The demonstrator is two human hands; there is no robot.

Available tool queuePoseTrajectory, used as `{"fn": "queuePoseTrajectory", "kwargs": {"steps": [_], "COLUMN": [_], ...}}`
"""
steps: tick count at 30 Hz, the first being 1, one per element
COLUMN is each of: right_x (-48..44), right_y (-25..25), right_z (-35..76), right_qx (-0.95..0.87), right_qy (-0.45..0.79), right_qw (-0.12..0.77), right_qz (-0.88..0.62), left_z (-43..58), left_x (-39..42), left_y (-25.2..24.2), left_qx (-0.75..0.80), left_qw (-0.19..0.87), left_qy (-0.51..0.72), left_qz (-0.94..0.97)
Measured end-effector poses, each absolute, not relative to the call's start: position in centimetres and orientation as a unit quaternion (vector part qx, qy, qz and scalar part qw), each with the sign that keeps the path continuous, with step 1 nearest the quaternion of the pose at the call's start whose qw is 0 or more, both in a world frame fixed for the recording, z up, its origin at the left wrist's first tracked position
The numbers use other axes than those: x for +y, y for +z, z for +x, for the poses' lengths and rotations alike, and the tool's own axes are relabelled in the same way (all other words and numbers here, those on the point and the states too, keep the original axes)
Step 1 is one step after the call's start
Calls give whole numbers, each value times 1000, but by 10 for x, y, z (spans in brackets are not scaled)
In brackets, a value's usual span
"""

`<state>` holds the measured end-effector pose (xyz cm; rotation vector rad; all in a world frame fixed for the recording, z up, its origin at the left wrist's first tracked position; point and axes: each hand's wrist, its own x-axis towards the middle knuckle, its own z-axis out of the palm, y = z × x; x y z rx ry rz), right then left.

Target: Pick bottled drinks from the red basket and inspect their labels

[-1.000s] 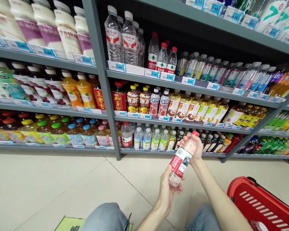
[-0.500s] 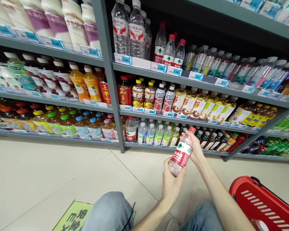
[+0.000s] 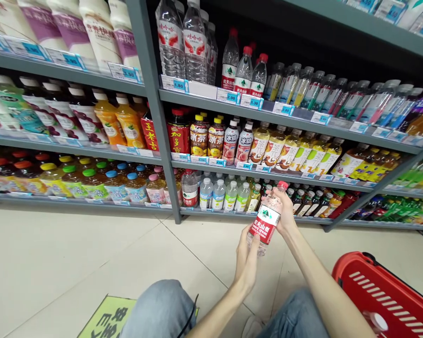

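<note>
Between my two hands is a clear water bottle [image 3: 267,220] with a red cap and a red and white label, tilted so its cap points up and away to the right. My left hand [image 3: 246,260] grips the lower part, thumb lying over the bottom of the label. Around the neck and shoulder, just under the cap, my right hand [image 3: 285,209] is closed. The label faces me. Behind the bottle, the lowest shelf [image 3: 225,213] carries rows of drinks, some of them hidden by my hands.
A red shopping basket [image 3: 384,291] stands on the floor at the right, with a white-capped bottle [image 3: 379,321] in it. Grey shelf uprights [image 3: 153,94] divide the stocked shelves. My knees [image 3: 158,305] are low in front, beside a yellow-green floor sign [image 3: 107,317].
My left hand has shifted its hold, its thumb moving from the bottle's base side onto the label. The bottle has turned slightly, showing more of its label front. The view has shifted slightly.
</note>
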<state>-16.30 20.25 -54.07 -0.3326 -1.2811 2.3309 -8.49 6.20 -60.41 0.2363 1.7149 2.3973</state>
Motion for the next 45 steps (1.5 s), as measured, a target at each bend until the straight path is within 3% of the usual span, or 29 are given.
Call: {"fn": "queuePoseTrajectory", "kwargs": {"steps": [14, 24, 29, 32, 35, 37, 39, 42, 45], "right_x": [205, 194, 199, 201, 200, 199, 197, 197, 198], "right_y": [-537, -527, -525, -525, -526, -526, -525, -526, -533], "right_z": [-160, -156, -155, -154, -151, -149, -148, -150, -154], "right_qx": [-420, -472, -432, -390, -385, -383, -389, -441, -513], "right_qy": [882, 832, 866, 890, 892, 898, 903, 888, 844], "right_qw": [193, 220, 175, 199, 222, 207, 174, 115, 107], "right_qz": [-91, -192, -182, -128, -82, -69, -59, -55, -112], "left_z": [-80, -84, -89, -94, -98, -98, -95, -90, -90], "left_x": [58, 62, 59, 56, 52, 49, 48, 50, 55], "left_y": [-597, -614, -603, -592, -583, -579, -578, -582, -592], "left_qx": [696, 752, 731, 655, 491, 376, 317, 363, 518], "left_qw": [-24, -115, -165, -79, 161, 318, 403, 382, 231], "left_qy": [693, 621, 636, 733, 846, 863, 849, 837, 812], "left_qz": [185, 189, 185, 166, 131, 116, 129, 148, 138]}}
